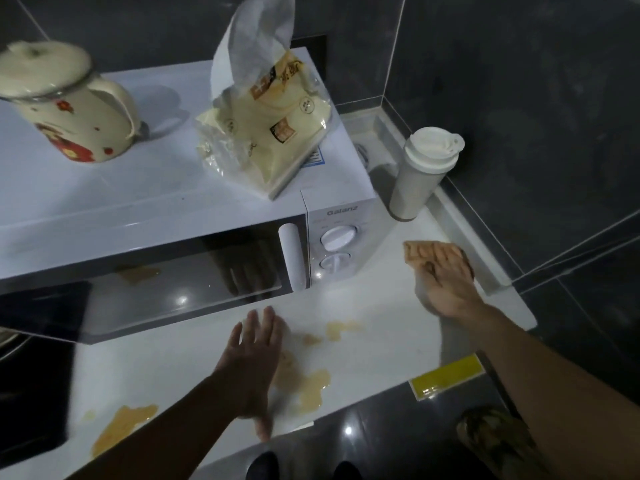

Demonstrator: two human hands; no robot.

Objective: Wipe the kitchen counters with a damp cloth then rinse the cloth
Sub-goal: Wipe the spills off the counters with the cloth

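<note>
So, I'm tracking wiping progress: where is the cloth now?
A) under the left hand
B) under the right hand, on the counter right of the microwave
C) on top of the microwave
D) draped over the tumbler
B: the right hand presses the orange cloth flat on the counter beside the microwave; the left hand holds nothing.

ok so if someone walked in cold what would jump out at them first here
First, the yellowish spills across the white counter near its front edge, with the left hand spread open right beside them. Next, the right hand pressing flat on an orange cloth to the right of the microwave, in front of a lidded tumbler standing in the corner.
</note>
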